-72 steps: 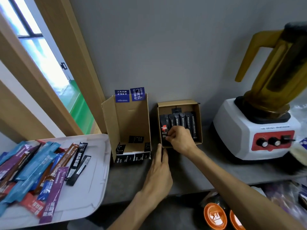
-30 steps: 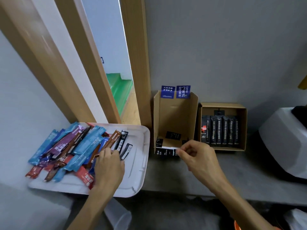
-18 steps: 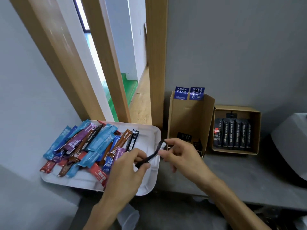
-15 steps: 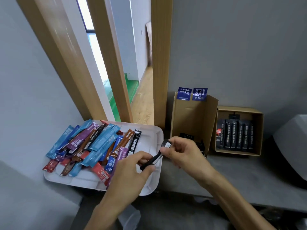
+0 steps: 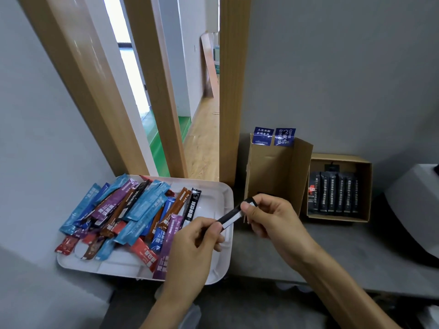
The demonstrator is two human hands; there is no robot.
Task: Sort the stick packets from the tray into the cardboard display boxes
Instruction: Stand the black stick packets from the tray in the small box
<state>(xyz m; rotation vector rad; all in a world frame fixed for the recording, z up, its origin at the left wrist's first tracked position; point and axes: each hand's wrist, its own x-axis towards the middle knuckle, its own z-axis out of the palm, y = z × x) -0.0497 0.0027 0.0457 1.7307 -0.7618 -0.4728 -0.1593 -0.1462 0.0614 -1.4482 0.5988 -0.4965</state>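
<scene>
A black stick packet (image 5: pixel 234 215) is held between both hands above the right edge of the white tray (image 5: pixel 221 200). My left hand (image 5: pixel 190 248) pinches its lower end and my right hand (image 5: pixel 268 217) pinches its upper end. The tray carries several blue, purple, brown, red and black packets (image 5: pixel 133 212). A tall cardboard display box (image 5: pixel 273 172) with blue labels stands just right of the tray. Beside it a lower cardboard box (image 5: pixel 365 186) holds a row of black packets (image 5: pixel 332 195).
Everything rests on a grey counter (image 5: pixel 308 257) against a grey wall. A white appliance base (image 5: pixel 415 210) stands at the far right. Wooden door frame posts (image 5: pixel 234 86) rise behind the tray, with a corridor beyond.
My left hand picked a black packet off the tray and my right hand came back from the low box to take its other end. The packet has risen slightly over the tray edge.
</scene>
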